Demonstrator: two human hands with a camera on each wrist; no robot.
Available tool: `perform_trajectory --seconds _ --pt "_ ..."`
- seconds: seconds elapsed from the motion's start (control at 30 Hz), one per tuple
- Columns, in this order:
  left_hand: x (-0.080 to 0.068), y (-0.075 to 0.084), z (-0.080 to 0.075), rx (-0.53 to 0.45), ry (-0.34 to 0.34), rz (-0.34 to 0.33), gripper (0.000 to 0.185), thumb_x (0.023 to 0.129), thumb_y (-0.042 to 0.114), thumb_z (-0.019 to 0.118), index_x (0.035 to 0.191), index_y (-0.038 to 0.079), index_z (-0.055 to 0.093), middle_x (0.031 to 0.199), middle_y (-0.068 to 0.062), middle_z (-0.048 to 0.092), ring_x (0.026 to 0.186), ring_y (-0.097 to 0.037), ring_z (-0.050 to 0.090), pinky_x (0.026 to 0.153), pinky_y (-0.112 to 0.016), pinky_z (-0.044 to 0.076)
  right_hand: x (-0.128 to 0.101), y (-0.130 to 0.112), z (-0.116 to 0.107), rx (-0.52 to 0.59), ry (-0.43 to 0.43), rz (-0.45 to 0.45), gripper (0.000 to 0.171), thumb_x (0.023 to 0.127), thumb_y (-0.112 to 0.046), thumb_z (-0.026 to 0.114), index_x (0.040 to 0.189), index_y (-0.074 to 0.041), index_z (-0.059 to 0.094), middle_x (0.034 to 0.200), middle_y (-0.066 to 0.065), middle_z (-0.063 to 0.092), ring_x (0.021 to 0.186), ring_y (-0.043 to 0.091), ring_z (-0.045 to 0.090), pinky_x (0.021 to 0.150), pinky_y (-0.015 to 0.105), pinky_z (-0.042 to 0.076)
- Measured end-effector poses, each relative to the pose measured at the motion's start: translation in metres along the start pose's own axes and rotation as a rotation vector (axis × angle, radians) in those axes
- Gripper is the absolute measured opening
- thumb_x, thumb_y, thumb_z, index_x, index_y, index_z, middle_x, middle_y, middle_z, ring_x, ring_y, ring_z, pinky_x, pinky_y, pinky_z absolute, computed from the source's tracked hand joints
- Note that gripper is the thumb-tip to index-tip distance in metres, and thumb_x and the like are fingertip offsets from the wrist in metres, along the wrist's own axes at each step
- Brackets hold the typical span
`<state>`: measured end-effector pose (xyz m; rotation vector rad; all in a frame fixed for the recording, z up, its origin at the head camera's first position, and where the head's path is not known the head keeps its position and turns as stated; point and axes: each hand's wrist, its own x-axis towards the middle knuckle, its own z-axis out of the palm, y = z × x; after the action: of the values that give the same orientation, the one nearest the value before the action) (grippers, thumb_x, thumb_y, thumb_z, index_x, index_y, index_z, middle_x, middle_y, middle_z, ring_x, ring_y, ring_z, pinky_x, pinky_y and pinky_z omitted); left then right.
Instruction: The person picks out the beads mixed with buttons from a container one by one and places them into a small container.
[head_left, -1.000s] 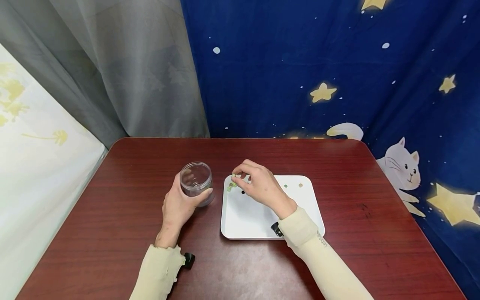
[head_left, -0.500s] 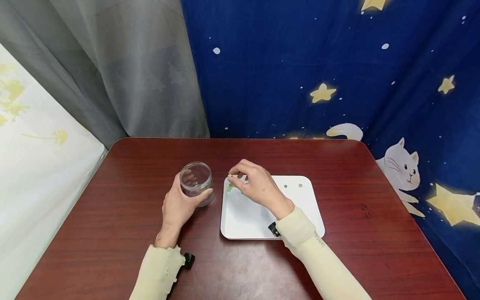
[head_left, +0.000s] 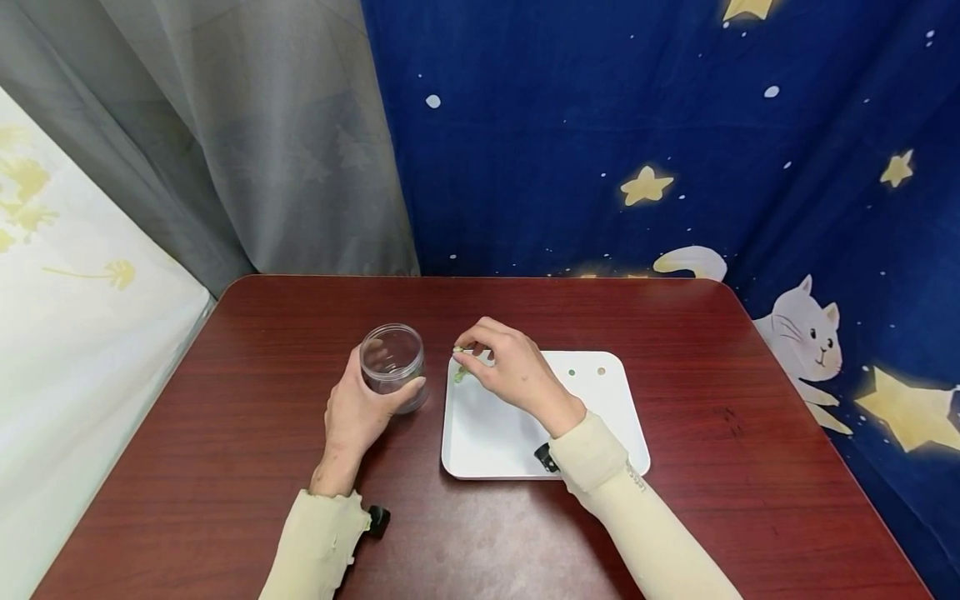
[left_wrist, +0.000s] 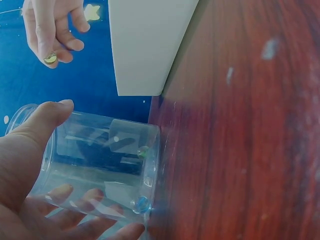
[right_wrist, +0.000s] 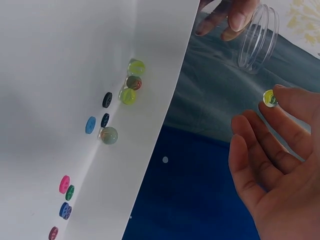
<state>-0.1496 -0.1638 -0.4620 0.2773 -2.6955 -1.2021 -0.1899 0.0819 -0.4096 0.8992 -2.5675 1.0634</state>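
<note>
A clear plastic jar stands open on the red-brown table, and my left hand grips its side; the left wrist view shows the jar with a couple of marbles inside. My right hand hovers over the near-left corner of a white tray and pinches a yellow-green marble between thumb and forefinger. The marble shows at the fingertips in the right wrist view, a little short of the jar. More marbles and several coloured buttons lie on the tray.
The table is a dark red-brown wood top with rounded far corners. A blue starry cloth with a white cat hangs behind and to the right, and a grey curtain at the back left.
My right hand has lifted the yellow-green marble off the tray's corner and drifted slightly left toward the jar. The left hand and the jar have stayed put.
</note>
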Motion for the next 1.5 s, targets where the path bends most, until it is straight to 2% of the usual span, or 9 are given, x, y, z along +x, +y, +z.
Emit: perform_trajectory --seconds 0.1,0.3,0.5,0.9,1.13,1.37,1.5 --pt "-0.0004 -0.0002 0.0001 -0.001 0.003 0.002 0.107 0.074 0.068 0.085 0.160 0.024 0.037 0.142 -0.012 0.065 0.126 -0.039 0.065 0.101 -0.061 0.050 0.0010 0.0002 0.0008 0.011 -0.003 -0.002 0.009 0.097 -0.022 0.076 0.105 -0.018 0.076 0.100 -0.002 0.071 0.093 0.017 0.072 0.082 0.037 0.060" --pt "-0.0008 -0.0006 0.0008 -0.002 0.010 0.003 0.105 0.074 0.064 0.087 0.159 0.023 0.039 0.140 -0.011 0.066 0.124 -0.038 0.066 0.100 -0.059 0.051 0.0015 -0.0013 0.0023 0.008 -0.007 0.002 0.009 0.097 -0.022 0.076 0.105 -0.019 0.076 0.101 -0.003 0.072 0.092 0.011 0.071 0.081 0.034 0.060" --pt "-0.0006 -0.0006 0.0002 -0.006 0.004 0.006 0.106 0.075 0.066 0.086 0.159 0.022 0.038 0.141 -0.012 0.066 0.125 -0.038 0.066 0.100 -0.060 0.050 0.0022 -0.0032 0.0043 0.020 -0.001 -0.011 0.010 0.097 -0.021 0.076 0.106 -0.018 0.076 0.099 -0.007 0.070 0.093 0.017 0.072 0.080 0.037 0.060" --pt "-0.0011 -0.0003 0.0004 -0.002 0.010 0.007 0.105 0.075 0.064 0.086 0.158 0.021 0.039 0.141 -0.012 0.066 0.124 -0.038 0.066 0.100 -0.060 0.050 0.0029 -0.0046 0.0056 0.020 0.002 -0.025 0.011 0.098 -0.022 0.075 0.107 -0.018 0.076 0.101 -0.002 0.071 0.092 0.017 0.072 0.079 0.034 0.060" --pt "-0.0007 -0.0006 0.0011 0.003 0.007 0.007 0.106 0.075 0.065 0.085 0.159 0.021 0.038 0.141 -0.012 0.066 0.124 -0.039 0.066 0.100 -0.060 0.051 0.0035 -0.0054 0.0060 0.003 0.014 -0.031 0.010 0.097 -0.023 0.076 0.106 -0.019 0.076 0.099 -0.005 0.071 0.091 0.013 0.071 0.079 0.031 0.058" --pt "-0.0014 -0.0009 0.0016 -0.001 0.010 0.007 0.105 0.075 0.065 0.086 0.159 0.022 0.038 0.141 -0.012 0.066 0.124 -0.039 0.066 0.099 -0.059 0.051 0.0041 -0.0052 0.0088 0.038 0.006 -0.026 0.010 0.098 -0.023 0.075 0.107 -0.019 0.075 0.099 -0.007 0.070 0.093 0.019 0.073 0.080 0.038 0.060" --pt "-0.0012 -0.0010 0.0021 -0.001 0.009 0.002 0.105 0.075 0.065 0.086 0.158 0.022 0.039 0.141 -0.011 0.066 0.124 -0.038 0.066 0.100 -0.059 0.051 0.0045 -0.0054 0.0100 0.048 0.007 -0.028 0.010 0.098 -0.022 0.075 0.107 -0.019 0.075 0.099 -0.007 0.070 0.093 0.017 0.072 0.081 0.041 0.060"
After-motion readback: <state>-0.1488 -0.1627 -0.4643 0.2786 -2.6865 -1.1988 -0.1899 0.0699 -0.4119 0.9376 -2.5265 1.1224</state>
